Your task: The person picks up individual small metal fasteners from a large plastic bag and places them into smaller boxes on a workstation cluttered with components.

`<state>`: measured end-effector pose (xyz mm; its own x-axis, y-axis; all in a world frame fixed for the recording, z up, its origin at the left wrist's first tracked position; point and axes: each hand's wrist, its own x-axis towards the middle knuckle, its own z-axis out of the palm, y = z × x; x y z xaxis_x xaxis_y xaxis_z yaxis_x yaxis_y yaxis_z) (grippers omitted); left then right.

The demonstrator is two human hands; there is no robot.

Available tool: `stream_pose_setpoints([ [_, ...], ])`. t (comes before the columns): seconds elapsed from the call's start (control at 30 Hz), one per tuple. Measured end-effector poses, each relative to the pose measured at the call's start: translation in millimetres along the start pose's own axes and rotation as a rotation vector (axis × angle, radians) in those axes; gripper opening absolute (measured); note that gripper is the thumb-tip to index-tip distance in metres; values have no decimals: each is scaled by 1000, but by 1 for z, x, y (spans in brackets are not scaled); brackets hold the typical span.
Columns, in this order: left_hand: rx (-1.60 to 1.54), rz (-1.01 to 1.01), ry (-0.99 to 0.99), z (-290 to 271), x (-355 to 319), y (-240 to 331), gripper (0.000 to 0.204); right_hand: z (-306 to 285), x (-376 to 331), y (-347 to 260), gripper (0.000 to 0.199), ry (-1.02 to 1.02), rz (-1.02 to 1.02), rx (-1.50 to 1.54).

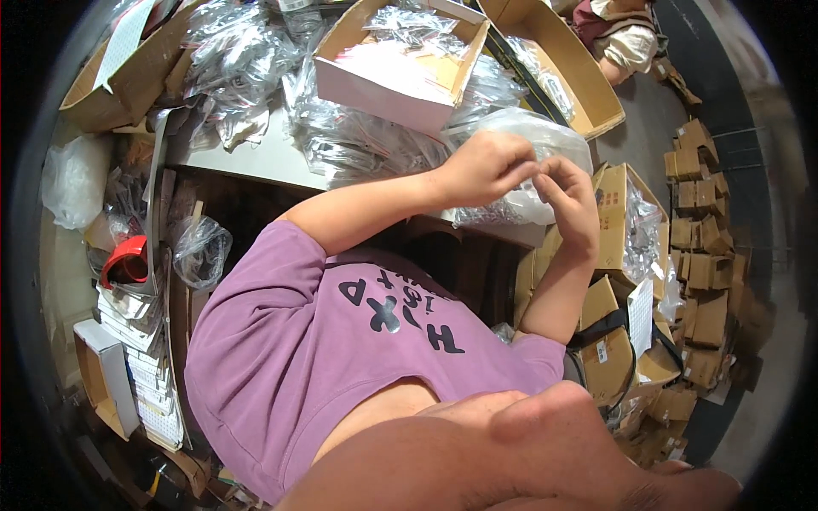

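My left hand [489, 164] and my right hand [569, 203] meet above the right end of the table, fingertips almost touching. Both are closed in a pinch, thumb against fingers. Whatever lies between the fingertips is too small or hidden to name. Just beneath them spreads a large clear plastic bag [558, 146] with small silvery packets [503, 211] at its near side. A heap of flat clear zip bags [354, 145] lies to the left of my left hand.
A white-sided carton [388, 100] with packets stands on the table [247, 160]. Behind it is an open brown carton [596, 106]. Another box [609, 223] of packets stands right of my right hand. Stacked small cartons [703, 247] line the right; another person [626, 38] is at the far right.
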<state>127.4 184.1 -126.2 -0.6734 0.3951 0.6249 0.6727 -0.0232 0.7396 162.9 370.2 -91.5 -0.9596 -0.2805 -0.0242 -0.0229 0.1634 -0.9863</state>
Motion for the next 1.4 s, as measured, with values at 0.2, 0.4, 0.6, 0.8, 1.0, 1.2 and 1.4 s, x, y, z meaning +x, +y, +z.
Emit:
stream_pose_setpoints([
  [0.2,165,158,-66,-12,3,26,10,6,-10,-18,10,-44,-111,12],
  [0.4,210,190,-183,-39,15,50,8,22,-12,-30,7,-1,-315,-4],
  [0.6,556,120,-123,-120,78,39,13,6,5,-7,15,182,-161,-273],
  [0.8,871,-121,-148,-178,98,-6,17,-2,19,20,24,245,-36,-814],
  [1.0,935,-283,-834,-148,80,-14,25,-1,35,29,38,52,56,-1127],
  [1.2,774,-291,-792,-153,80,-3,21,10,37,17,45,-24,25,-1189],
  [1.4,658,-234,-596,-162,75,8,13,11,41,18,38,-27,45,-1204],
])
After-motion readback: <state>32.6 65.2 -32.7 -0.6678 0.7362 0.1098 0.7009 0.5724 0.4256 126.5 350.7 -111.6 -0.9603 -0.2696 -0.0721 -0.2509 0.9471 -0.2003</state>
